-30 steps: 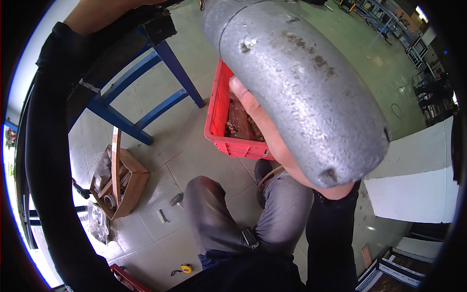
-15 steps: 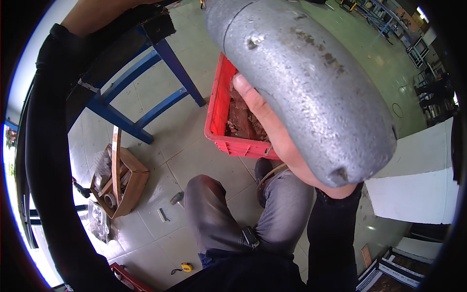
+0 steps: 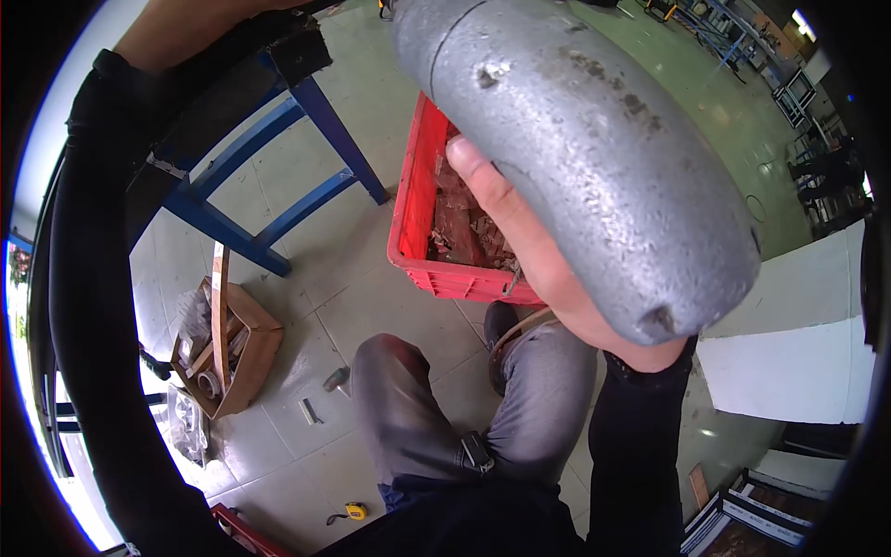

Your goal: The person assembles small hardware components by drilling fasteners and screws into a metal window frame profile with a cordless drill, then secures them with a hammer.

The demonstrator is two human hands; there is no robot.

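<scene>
A large, rounded, grey metal tool body (image 3: 594,158) fills the upper right of the head view, close to the camera. Its scuffed casing has a seam near the far end and small recessed holes. My right hand (image 3: 520,227) is closed around it from below, with the thumb lying along its left side. At the top left, my left wrist and the back of my left hand (image 3: 209,26) reach over the dark tabletop (image 3: 302,46) of a blue-framed bench. The frame's top edge cuts off the left fingers, so what they touch is hidden.
A red crate (image 3: 408,223) with brownish scraps stands ahead on the tiled floor. To the left is a cardboard box (image 3: 251,362) holding a wooden strip and other items. A hammer (image 3: 337,379) and a yellow tape measure (image 3: 355,511) lie near my legs. White panels (image 3: 789,362) stand right.
The near end of the grey tool body has risen very slightly, along with my right hand. My left arm has hardly moved.
</scene>
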